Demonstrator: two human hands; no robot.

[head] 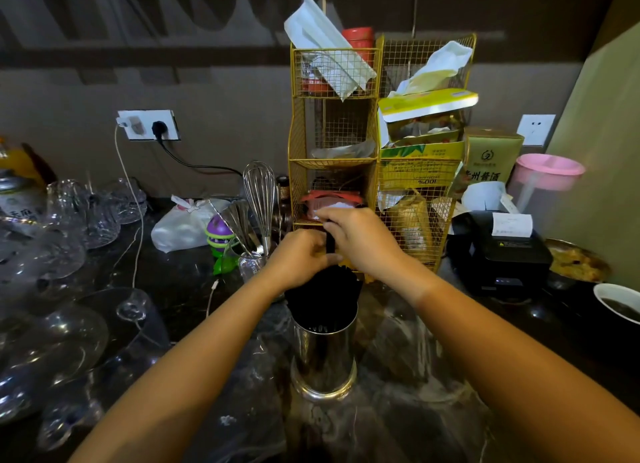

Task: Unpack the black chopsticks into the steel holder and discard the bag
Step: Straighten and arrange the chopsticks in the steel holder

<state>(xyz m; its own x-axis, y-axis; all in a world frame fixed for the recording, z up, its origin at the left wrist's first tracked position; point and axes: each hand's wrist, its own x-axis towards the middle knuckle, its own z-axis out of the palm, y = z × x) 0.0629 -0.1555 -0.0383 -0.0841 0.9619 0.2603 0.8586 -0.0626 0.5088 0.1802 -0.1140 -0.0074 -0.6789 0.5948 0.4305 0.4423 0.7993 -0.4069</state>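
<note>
A shiny steel holder (323, 358) stands upright on the dark counter at centre. A dense bundle of black chopsticks (322, 296) fills it and sticks out above its rim. Just above the bundle my left hand (299, 258) and my right hand (360, 239) meet, fingers closed around the upper ends of some black chopsticks. A short black end shows between the two hands. Whether a bag is around the chopsticks cannot be told. Clear plastic film (408, 344) lies crumpled on the counter around the holder.
A yellow wire rack (377, 164) with boxes and packets stands right behind the hands. A whisk and spoons (259, 199) stand in a cup to the left, with a tied white bag (183, 223) and several glasses (69, 254) beyond. A black receipt printer (498, 251) and bowls sit to the right.
</note>
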